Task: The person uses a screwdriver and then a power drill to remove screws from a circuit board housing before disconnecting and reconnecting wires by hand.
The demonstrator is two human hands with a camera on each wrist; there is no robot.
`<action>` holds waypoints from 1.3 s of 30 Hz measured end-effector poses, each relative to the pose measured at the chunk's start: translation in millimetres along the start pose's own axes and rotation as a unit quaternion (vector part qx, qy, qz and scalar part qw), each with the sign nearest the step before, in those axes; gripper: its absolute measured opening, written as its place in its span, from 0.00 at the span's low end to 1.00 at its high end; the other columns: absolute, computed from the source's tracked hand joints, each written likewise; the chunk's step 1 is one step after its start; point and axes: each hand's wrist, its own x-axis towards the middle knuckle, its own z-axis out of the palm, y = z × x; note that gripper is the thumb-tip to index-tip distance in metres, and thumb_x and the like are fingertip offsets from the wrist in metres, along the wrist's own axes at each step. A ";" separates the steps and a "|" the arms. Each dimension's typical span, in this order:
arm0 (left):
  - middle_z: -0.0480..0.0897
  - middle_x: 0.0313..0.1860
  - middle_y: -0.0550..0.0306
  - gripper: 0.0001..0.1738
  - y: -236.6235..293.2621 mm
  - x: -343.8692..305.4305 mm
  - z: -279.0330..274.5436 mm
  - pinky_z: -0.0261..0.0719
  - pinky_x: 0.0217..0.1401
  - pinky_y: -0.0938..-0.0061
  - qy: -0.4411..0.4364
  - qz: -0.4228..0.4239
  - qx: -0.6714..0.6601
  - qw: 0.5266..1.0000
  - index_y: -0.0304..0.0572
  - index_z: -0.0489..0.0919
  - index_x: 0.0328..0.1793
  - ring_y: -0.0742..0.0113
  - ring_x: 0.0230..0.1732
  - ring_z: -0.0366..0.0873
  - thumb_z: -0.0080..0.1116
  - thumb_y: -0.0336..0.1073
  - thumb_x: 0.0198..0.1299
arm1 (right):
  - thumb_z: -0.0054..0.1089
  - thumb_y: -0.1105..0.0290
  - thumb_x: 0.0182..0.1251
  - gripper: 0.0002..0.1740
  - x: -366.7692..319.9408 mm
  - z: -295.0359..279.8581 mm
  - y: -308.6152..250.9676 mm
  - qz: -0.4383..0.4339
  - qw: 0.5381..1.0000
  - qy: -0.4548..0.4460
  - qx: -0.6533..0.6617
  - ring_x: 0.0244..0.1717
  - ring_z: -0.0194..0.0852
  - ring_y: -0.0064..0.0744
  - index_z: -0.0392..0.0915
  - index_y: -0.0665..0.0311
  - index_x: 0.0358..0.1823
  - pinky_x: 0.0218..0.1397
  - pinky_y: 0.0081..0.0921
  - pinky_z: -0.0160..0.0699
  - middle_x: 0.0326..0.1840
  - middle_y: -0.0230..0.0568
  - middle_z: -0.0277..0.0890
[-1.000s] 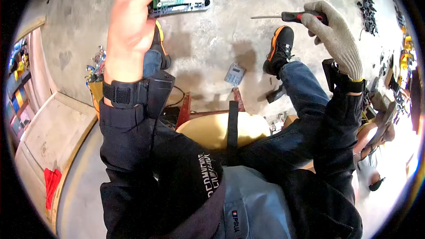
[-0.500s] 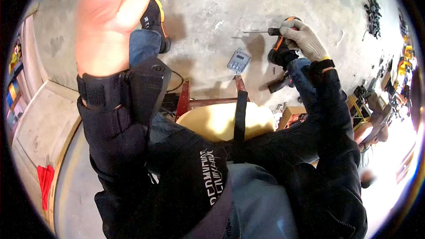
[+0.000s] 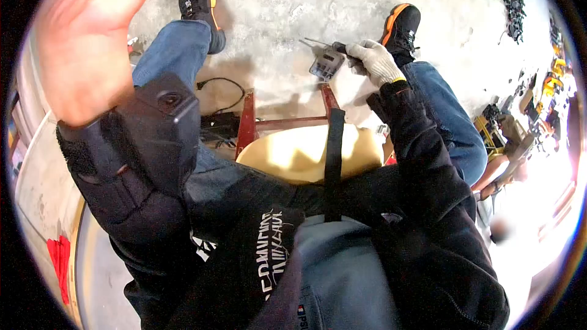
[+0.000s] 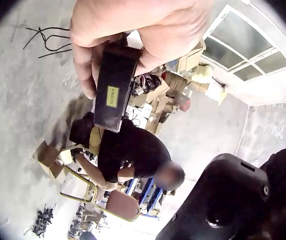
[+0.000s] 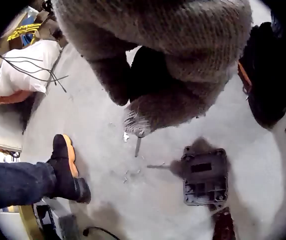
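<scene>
My bare left hand [image 3: 92,43] is raised at the upper left of the head view. In the left wrist view its fingers and thumb grip a dark electronics box [image 4: 115,95] by the sides, a small yellow label facing the camera. My right hand [image 3: 376,61], in a knitted work glove, holds a screwdriver [image 3: 338,47] by its dark handle. The thin shaft [image 5: 138,146] pokes out past the gloved fingers. A grey plastic cover [image 5: 205,175] lies on the concrete floor below that hand, partly overlapped by the screwdriver in the head view.
Small bits [image 5: 133,175] are scattered on the floor near the cover. A stool with a pale seat [image 3: 287,156] and red legs stands between my legs. A black cable [image 3: 229,82] lies left of it. Another person [image 4: 133,152] bends over in the background.
The left hand has risen up and left, carrying the box with its green circuit board out of the head view. The right hand has moved down and left with the screwdriver, toward the grey cover.
</scene>
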 end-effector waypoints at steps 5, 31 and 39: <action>0.85 0.53 0.54 0.08 2.3 -6.2 2.6 0.83 0.59 0.65 -0.003 0.012 0.006 1.000 0.37 0.80 0.53 0.63 0.49 0.85 0.60 0.26 0.69 | 0.67 0.63 0.71 0.13 -18.6 1.1 26.1 0.035 0.999 0.002 -0.027 0.25 0.74 0.23 0.80 0.67 0.42 0.32 0.22 0.79 0.29 0.32 0.77; 0.85 0.53 0.53 0.08 3.7 -8.6 9.4 0.84 0.59 0.63 -0.011 0.021 0.037 0.999 0.37 0.79 0.54 0.61 0.50 0.85 0.59 0.28 0.70 | 0.68 0.56 0.67 0.25 18.1 31.5 16.5 -0.070 0.995 0.020 -0.061 0.29 0.80 0.26 0.84 0.75 0.51 0.36 0.25 0.80 0.32 0.42 0.84; 0.84 0.53 0.53 0.08 4.8 -7.0 10.9 0.84 0.59 0.63 -0.020 0.025 0.047 0.998 0.37 0.79 0.54 0.61 0.50 0.85 0.59 0.28 0.71 | 0.69 0.55 0.66 0.25 15.1 33.3 5.0 -0.060 0.992 0.033 -0.103 0.29 0.80 0.26 0.85 0.73 0.52 0.36 0.25 0.81 0.33 0.41 0.85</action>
